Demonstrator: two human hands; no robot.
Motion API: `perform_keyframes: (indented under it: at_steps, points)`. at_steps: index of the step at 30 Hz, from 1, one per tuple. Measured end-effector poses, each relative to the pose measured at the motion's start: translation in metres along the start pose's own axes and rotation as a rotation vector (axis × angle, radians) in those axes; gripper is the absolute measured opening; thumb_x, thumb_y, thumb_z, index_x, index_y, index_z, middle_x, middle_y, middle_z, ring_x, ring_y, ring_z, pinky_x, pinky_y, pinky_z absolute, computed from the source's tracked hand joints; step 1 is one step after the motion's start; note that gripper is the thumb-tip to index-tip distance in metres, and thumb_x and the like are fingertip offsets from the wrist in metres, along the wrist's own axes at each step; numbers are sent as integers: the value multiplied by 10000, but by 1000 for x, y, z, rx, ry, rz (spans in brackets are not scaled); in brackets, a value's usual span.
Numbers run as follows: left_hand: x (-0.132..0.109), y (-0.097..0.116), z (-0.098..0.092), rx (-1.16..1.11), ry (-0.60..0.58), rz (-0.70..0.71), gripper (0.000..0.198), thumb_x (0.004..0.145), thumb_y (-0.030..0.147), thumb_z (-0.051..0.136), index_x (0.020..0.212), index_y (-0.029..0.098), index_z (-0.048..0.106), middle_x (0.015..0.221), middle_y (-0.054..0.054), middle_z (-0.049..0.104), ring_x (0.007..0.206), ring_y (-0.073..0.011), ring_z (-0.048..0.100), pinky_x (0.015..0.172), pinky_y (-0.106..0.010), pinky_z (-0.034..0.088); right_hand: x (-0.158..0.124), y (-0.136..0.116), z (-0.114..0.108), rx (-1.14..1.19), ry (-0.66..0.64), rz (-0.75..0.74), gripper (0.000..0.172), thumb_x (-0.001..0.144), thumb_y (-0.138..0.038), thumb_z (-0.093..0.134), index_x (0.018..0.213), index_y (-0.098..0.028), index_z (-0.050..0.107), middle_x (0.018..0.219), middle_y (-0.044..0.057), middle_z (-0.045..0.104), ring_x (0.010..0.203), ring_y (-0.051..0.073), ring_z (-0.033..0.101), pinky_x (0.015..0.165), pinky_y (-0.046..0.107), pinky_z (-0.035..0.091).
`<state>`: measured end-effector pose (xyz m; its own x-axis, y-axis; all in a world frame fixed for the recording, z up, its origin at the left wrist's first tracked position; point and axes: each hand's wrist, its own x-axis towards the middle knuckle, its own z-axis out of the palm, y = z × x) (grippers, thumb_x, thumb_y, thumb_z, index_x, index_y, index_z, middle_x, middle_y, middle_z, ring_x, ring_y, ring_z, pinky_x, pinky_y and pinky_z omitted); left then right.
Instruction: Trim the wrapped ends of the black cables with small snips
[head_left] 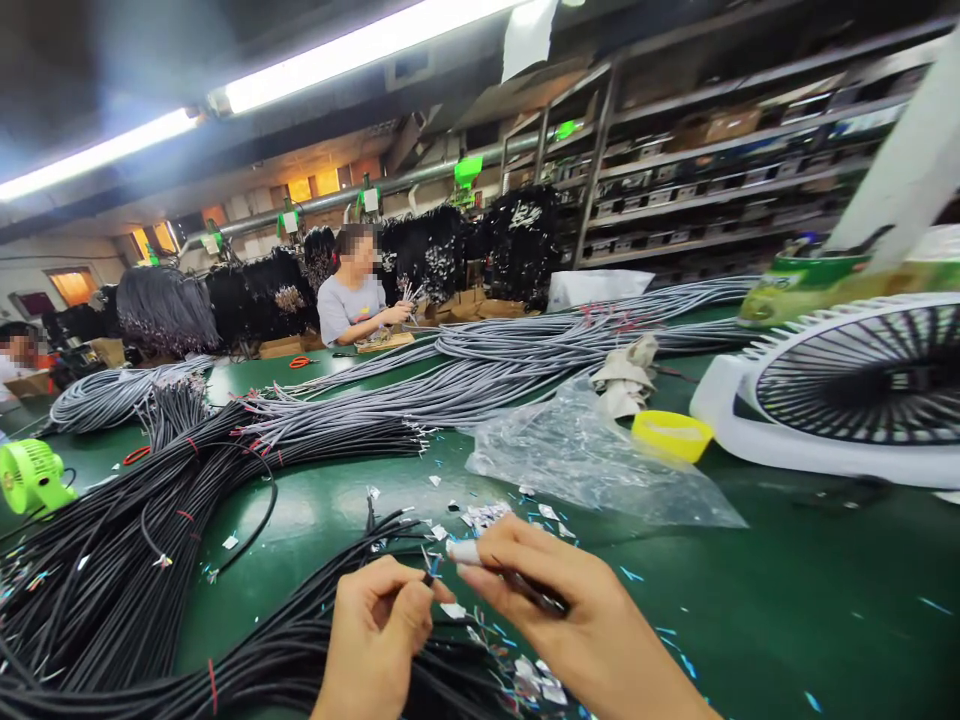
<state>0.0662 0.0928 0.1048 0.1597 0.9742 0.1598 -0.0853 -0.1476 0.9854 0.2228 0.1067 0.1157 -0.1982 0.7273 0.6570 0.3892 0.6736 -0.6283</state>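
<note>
In my left hand, thumb and fingers pinch the stripped end of a black cable, with thin blue and pale wires showing at its tip. My right hand is close beside it on the right, its fingers curled around a dark, slim tool whose kind I cannot make out. A white wrap covers one of its fingertips, close to the wire ends. Below and behind both hands runs a bundle of black cables. Silvery foil scraps and blue wire bits lie around them.
Grey cables stretch across the green table. A clear plastic bag, yellow dish and white fan stand right; a green fan is left. Across the table, a person holds wires.
</note>
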Motion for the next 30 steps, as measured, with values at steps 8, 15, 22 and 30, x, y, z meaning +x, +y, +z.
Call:
perform_keyframes:
  at_steps: [8, 15, 22, 30]
  points:
    - [-4, -18, -5, 149, 52, 82, 272, 725, 387, 689, 640, 131, 662, 626, -16, 541, 513, -100, 462, 444, -179, 369, -11, -6, -1, -23, -62, -80, 205, 882, -175, 489, 717, -195, 608, 606, 12, 563, 528, 139, 515, 478, 240, 423]
    - [-7, -15, 1, 392, 217, 318, 162, 743, 205, 660, 591, 150, 656, 576, -14, 587, 540, -126, 525, 514, -194, 407, -15, -9, 2, -30, -37, -61, 192, 836, -122, 460, 712, -193, 588, 592, -2, 543, 495, 136, 527, 431, 225, 416]
    - [-6, -10, 2, 494, 267, 397, 165, 724, 201, 673, 564, 162, 664, 537, -15, 597, 508, -132, 525, 497, -207, 407, -17, -9, 0, -42, -45, -85, 166, 843, -87, 469, 772, -202, 566, 635, -2, 557, 534, 137, 543, 481, 216, 440]
    - [0, -2, 3, 164, 50, -11, 224, 677, 335, 678, 598, 134, 735, 483, -17, 553, 385, -99, 455, 416, -208, 357, -20, -4, -3, -108, -39, -77, 136, 822, -127, 488, 775, -221, 575, 618, -11, 583, 504, 132, 560, 458, 203, 463]
